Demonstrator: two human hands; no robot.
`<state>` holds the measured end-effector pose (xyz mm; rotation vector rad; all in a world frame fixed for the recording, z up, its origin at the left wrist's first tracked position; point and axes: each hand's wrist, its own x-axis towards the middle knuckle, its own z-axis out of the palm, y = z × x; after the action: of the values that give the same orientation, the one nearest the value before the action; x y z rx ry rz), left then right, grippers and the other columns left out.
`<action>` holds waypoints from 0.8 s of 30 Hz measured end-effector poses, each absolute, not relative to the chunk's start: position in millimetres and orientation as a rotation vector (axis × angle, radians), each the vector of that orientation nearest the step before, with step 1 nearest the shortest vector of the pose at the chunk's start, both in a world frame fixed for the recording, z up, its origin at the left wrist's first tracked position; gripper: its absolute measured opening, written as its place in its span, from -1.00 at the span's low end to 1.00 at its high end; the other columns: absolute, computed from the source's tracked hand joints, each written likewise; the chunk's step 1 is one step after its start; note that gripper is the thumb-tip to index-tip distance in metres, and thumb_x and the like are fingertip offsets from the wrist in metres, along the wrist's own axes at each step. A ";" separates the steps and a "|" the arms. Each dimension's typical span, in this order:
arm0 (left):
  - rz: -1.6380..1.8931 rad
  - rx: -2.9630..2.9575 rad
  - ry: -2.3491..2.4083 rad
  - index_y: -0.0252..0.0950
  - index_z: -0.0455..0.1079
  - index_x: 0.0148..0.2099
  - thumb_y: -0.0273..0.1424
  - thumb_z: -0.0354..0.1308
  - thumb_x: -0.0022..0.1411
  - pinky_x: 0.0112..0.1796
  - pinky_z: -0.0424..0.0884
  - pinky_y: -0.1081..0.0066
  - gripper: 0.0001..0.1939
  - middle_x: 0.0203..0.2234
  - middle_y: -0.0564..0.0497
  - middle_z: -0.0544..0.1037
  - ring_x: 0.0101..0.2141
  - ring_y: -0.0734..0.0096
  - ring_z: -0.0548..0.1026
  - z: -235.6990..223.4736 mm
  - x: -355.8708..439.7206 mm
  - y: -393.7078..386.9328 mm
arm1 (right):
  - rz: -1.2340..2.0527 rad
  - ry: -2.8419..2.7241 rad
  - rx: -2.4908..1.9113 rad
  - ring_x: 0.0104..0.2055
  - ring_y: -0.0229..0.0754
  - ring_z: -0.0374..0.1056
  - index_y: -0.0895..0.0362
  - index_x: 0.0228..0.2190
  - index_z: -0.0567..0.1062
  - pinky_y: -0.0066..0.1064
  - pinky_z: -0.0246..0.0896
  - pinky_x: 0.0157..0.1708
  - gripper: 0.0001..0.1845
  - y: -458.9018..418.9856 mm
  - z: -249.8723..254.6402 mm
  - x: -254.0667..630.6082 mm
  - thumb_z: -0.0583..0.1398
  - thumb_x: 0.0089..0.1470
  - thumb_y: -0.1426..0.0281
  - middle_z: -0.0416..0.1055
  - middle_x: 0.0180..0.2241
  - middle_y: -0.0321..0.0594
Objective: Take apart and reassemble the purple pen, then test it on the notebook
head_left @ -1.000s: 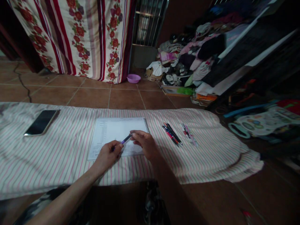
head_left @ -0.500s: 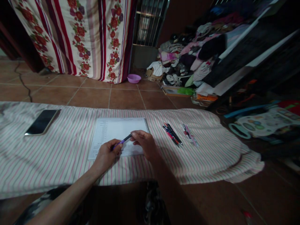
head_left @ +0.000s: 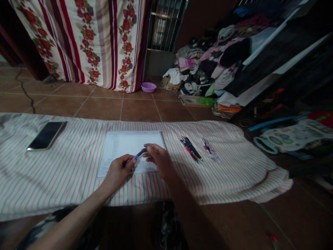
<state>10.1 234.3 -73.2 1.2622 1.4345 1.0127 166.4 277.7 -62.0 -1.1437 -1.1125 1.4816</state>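
Observation:
A purple and black pen [head_left: 137,155] is held slantwise above a spiral notebook [head_left: 130,139] with printed text on its page. My left hand [head_left: 120,171] is closed around the pen's lower left end. At the pen's dark upper end is my right hand [head_left: 159,159], its thumb and fingers bent about the tip; whether they press on it is hard to make out. To the right of the notebook lies a bunch of several pens [head_left: 191,149], and past it a smaller group of pale and pink pens [head_left: 210,149].
A striped cloth [head_left: 65,173] covers the low surface under everything. On its left lies a smartphone [head_left: 47,136]. Beyond, on the tiled floor, are a purple basin [head_left: 148,87], a heap of clothes [head_left: 208,62] and a flowered curtain [head_left: 104,41]. A colourful plastic item [head_left: 291,135] stands at right.
My right hand's fingers have shifted slightly and loosened around the pen's dark end. My left hand and the pen have hardly moved.

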 end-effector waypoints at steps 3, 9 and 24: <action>1.010 1.180 1.394 -0.35 0.38 -0.42 -0.18 0.11 0.03 -0.59 0.15 0.50 -0.71 -0.71 0.14 0.31 -0.65 0.55 0.23 -74.5 10.8 235.5 | 1.507 -1.070 -1.139 -0.39 -0.28 0.41 0.11 -0.34 0.55 -0.49 0.24 -0.46 -0.65 278.1 -61.7 168.0 0.26 -0.17 0.16 0.49 -0.35 -0.21; 1.020 1.160 1.378 -0.35 0.38 -0.43 -0.18 0.13 0.00 -0.60 0.13 0.51 -0.71 -0.73 0.14 0.30 -0.66 0.56 0.21 -72.7 12.0 236.1 | 1.495 -1.058 -1.181 -0.41 -0.30 0.37 0.11 -0.39 0.56 -0.50 0.22 -0.45 -0.70 279.4 -61.5 168.7 0.29 -0.21 0.21 0.47 -0.45 -0.26; 1.041 1.228 1.453 -0.33 0.42 -0.40 -0.19 0.12 0.02 -0.57 0.20 0.49 -0.72 -0.70 0.12 0.34 -0.63 0.52 0.28 -68.1 12.2 234.4 | 1.503 -1.070 -1.122 -0.41 -0.28 0.40 0.14 -0.34 0.51 -0.50 0.25 -0.48 -0.61 277.2 -62.2 165.4 0.22 -0.12 0.09 0.46 -0.41 -0.21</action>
<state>12.2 234.4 -68.1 1.2277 1.4532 1.0411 165.4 277.2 -62.2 -1.1225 -1.0698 1.5029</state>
